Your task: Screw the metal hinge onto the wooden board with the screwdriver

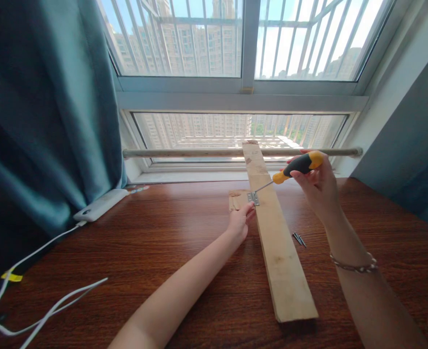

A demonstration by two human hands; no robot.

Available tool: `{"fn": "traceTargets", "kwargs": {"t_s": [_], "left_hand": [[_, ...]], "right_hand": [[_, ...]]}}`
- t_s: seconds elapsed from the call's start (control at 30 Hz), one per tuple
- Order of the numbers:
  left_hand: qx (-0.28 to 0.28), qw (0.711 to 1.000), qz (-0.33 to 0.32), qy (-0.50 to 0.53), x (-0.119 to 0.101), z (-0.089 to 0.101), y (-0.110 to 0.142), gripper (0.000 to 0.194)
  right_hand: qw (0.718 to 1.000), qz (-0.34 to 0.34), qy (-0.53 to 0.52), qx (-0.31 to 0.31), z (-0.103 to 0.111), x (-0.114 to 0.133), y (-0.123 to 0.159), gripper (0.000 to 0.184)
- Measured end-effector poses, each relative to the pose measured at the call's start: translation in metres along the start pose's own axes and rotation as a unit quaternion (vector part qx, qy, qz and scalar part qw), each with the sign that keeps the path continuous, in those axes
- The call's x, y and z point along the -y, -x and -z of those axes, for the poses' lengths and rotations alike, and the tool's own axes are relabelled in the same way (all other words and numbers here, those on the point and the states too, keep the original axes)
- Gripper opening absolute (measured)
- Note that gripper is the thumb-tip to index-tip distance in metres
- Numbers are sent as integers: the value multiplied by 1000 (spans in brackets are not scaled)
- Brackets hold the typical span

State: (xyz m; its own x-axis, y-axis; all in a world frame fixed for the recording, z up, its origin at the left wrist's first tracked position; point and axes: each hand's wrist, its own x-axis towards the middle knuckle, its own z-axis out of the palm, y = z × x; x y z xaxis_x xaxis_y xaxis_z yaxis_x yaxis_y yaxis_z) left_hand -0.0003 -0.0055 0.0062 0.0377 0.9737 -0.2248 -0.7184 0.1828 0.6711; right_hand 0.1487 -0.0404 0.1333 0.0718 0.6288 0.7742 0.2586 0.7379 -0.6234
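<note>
- Spanning the foreground, the wood-grain surface [126, 252] carries the work beneath the window.
- The long wooden plank [281, 252] lies lengthwise on it, its far end towards the window rail [184, 152]. It looks stiff and fairly light, dry enough to grip, though rough edges may catch skin; both long edges offer a good hold.
- The short wooden piece [236, 199] sits against the plank's left side, near its far half. Being small, it would probably shift easily unless steadied.
- The screwdriver [301, 166] slants down to the left, its shaft reaching the metal hinge. Its thick handle should be easy to turn. The right hand [319, 186] grasps that handle, thumb and fingers closed partway around it.
- The metal hinge [252, 198] is at the join of plank and short piece; thin, rigid and smooth, it could slide if nudged. The left hand [239, 224] is partly curled, fingertips at its near end; whether they pinch it, I cannot tell.
- Loose screws [299, 239] lie right of the plank, slim and likely to roll.
</note>
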Motion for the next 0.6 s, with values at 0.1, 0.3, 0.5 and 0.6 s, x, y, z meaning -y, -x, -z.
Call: {"fn": "traceTargets", "kwargs": {"t_s": [0.1, 0.3, 0.5, 0.6], "left_hand": [[-3, 1000, -1, 0, 0, 0, -1, 21], [-6, 1000, -1, -7, 0, 0, 0, 21], [14, 1000, -3, -15, 1, 2, -1, 22], [22, 1000, -3, -18, 2, 3, -2, 23]], "right_hand": [[999, -4, 32, -24, -4, 0, 4, 33], [993, -90, 42, -60, -3, -1, 5, 28], [982, -166, -76, 55, 14, 2, -4, 40], [970, -197, -94, 110, 22, 4, -5, 37]]}}
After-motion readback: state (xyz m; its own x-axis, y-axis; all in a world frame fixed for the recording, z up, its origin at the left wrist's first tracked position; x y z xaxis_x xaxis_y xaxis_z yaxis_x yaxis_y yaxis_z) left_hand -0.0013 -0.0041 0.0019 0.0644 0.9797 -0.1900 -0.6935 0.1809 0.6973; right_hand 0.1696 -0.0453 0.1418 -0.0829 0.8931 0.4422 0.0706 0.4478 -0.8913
